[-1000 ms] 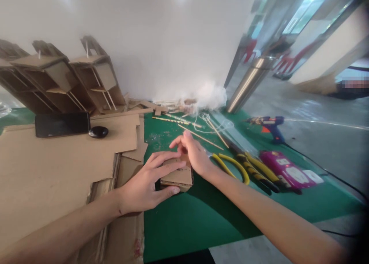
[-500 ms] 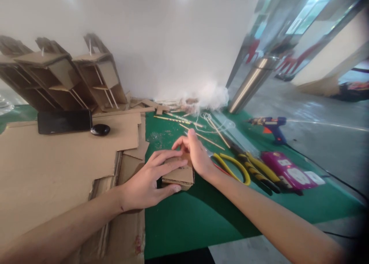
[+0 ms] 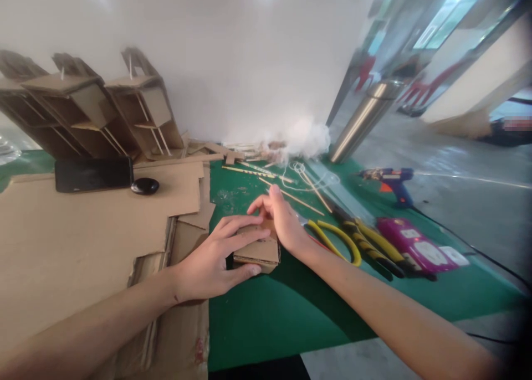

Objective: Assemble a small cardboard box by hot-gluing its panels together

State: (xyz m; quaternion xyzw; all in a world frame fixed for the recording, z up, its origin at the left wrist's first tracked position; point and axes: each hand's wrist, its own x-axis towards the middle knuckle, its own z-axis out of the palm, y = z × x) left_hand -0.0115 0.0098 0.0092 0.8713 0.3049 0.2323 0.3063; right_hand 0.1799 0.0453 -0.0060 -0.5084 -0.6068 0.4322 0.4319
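Note:
A small brown cardboard box [image 3: 260, 252] lies on the green cutting mat [image 3: 291, 308]. My left hand [image 3: 211, 261] grips it from the left, fingers over its top and thumb against its near side. My right hand [image 3: 280, 219] rests against the box's far right edge, fingers bent together over it; what they press there is hidden.
Yellow-handled pliers [image 3: 336, 239], a second striped tool [image 3: 369, 247], a pink packet [image 3: 411, 247], a blue glue gun [image 3: 388, 180], thin sticks [image 3: 291, 197], white fluff [image 3: 299, 139] and a steel flask [image 3: 361, 122] lie right. Cardboard sheets [image 3: 83, 230], a phone [image 3: 93, 174] and cardboard models [image 3: 91, 114] sit left.
Almost nothing differs. Both hands stay on the small box; the view has shifted slightly.

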